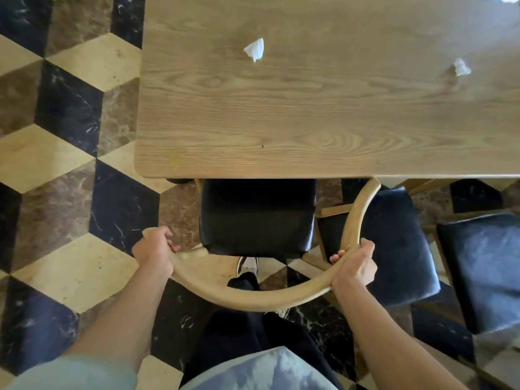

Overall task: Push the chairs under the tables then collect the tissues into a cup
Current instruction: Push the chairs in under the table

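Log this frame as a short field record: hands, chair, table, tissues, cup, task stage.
left hand: grips the left end of the chair's curved backrest
right hand: grips the right side of the same backrest
chair: black seat partly under the table edge, not fully in
other chairs: two more black seats to the right
table: light wood
tissues: one crumpled near the table's middle, one toward the right
cup: none clearly visible
stage: pushing chairs; tissues not yet collected
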Tool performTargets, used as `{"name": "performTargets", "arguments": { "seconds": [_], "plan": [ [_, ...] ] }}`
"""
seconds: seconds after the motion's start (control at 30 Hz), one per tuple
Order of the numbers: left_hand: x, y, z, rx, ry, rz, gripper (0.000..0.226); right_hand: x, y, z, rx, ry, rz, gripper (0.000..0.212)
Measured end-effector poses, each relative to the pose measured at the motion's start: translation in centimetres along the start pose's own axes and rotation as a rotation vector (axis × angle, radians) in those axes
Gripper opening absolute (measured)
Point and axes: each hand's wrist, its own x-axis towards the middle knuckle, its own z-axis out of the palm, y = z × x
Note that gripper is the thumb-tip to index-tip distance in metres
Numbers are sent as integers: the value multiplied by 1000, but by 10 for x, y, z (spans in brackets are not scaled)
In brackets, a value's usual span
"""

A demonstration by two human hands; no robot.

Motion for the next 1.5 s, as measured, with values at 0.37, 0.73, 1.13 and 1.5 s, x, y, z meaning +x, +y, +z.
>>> {"name": "performTargets", "arguments": {
  "seconds": [0.37,0.73,1.13,1.5],
  "plan": [
    [3,45,57,-65,21,-22,10,18,-39,68,-127,-125,-226,31],
    [16,47,77,-21,-21,30,12,43,-37,89,-393,-175,-196,75],
    [5,30,88,-76,-68,18,16,77,-36,104,-525,13,-404,50],
    [0,34,87,-283,-81,-2,52,73,-32,100,-351,-1,-380,38]
  ]
}}
